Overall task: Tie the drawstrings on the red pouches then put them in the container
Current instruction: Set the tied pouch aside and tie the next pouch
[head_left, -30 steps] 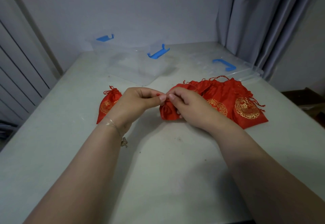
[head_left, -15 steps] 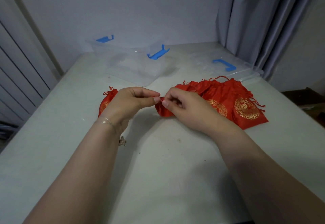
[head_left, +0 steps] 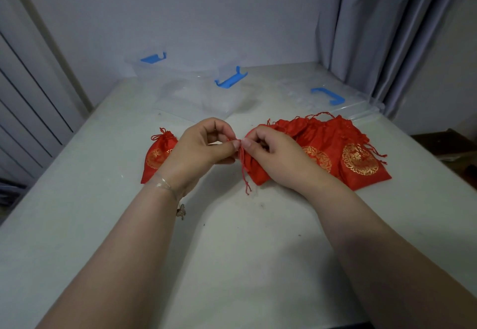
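The left hand and right hand both pinch the red string of one pouch.

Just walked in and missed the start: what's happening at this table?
A person is tying a thin red drawstring on a red fabric pouch, pinching it with the left hand and right hand. One cinched red pouch lies to the left, a pile of red pouches with gold emblems to the right. No pouch shows in the clear plastic container with blue latches.

both forearms reach forward; left hand and right hand meet, fingers pinched together.
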A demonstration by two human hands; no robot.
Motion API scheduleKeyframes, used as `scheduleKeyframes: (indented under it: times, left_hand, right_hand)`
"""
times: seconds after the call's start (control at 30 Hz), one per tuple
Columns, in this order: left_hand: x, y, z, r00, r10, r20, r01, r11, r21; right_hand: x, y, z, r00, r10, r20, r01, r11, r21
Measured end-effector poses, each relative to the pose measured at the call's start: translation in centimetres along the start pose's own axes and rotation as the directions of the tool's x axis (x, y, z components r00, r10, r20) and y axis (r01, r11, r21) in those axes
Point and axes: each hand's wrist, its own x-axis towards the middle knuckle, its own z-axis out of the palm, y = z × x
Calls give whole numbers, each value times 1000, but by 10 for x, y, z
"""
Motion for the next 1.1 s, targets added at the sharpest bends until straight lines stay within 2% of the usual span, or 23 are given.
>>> scheduleKeyframes:
  times: [0.1,0.23,0.3,0.47,0.6,0.67,0.9,1.0,1.1]
  left_hand:
    - [0,-3,3,998,14,-56,-9,995,97]
    - [0,-5,4,998,55,-30,-41,939,342]
    - [0,-6,4,994,100,-47,-73,911,406]
    - [-1,-9,10,947,309,-87,-219,819,530]
    - [2,-14,7,882,471,-10,-353,675,648]
    - [4,-16,5,858,514,9,-381,624,683]
    - [6,-18,0,797,588,137,-437,405,803]
    - [5,-17,3,777,610,156,-436,343,832]
    - [4,-17,5,777,611,153,-422,324,847]
  right_hand:
    - [-1,-1,1,998,-29,-50,28,999,-31]
    - [-5,-5,-1,994,-89,-68,82,992,-92]
    - [-4,-5,-1,992,-98,-76,90,991,-99]
    - [1,-1,0,993,22,-119,-14,997,71]
    - [2,1,-3,984,170,59,-180,913,366]
    - [1,3,-4,973,197,117,-229,863,451]
    - [0,-2,-5,968,211,133,-249,828,503]
    - [0,-2,-6,965,233,122,-263,846,464]
    - [-1,-3,-9,964,241,114,-267,866,424]
